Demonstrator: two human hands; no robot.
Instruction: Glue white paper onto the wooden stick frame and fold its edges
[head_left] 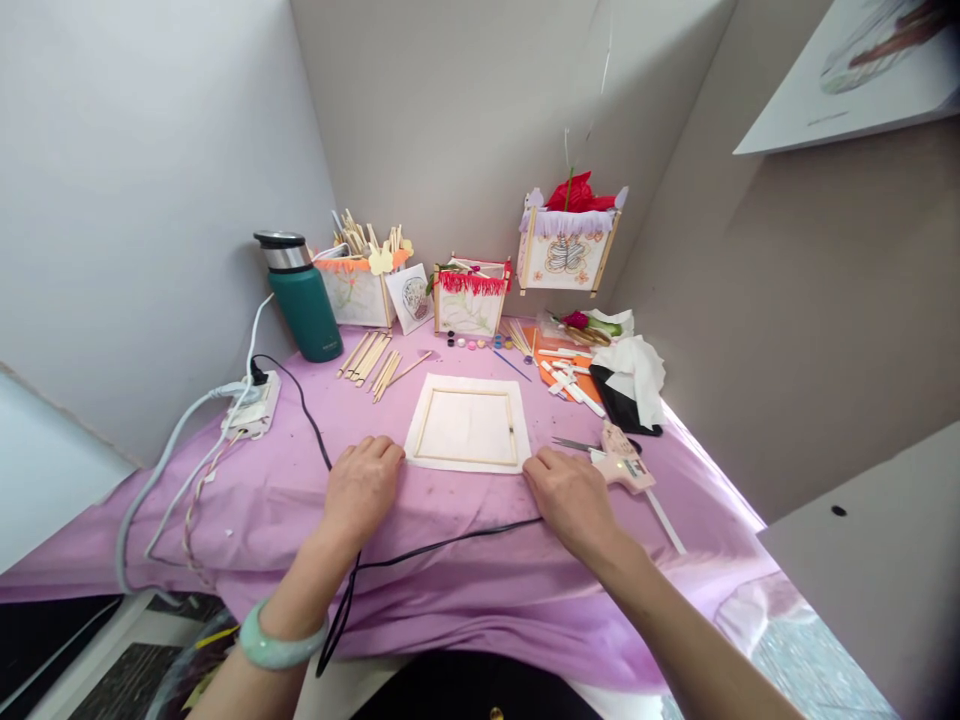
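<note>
A white sheet (pixel 469 425), of cloth or paper, lies flat on the purple-covered table. On it rests a rectangular frame of thin wooden sticks (pixel 471 391), with a small dark mark on its right side. My left hand (pixel 365 487) has its fingers closed at the sheet's near left corner. At the near right corner, the fingers of my right hand (pixel 574 498) are bent and closed on the edge. Just right of that hand lie a pink glue gun (pixel 625 466) with a white glue stick (pixel 666 522) and scissors (pixel 572 443).
Behind are loose wooden sticks (pixel 366 358), a green bottle (pixel 306 315), decorated boxes (pixel 469 308) and white markers (pixel 574 385). A power strip (pixel 259 405) sits left. A black cord (pixel 450 541) crosses the purple cloth (pixel 480 580) before me. Another decorated box (pixel 568 250) stands higher at the wall.
</note>
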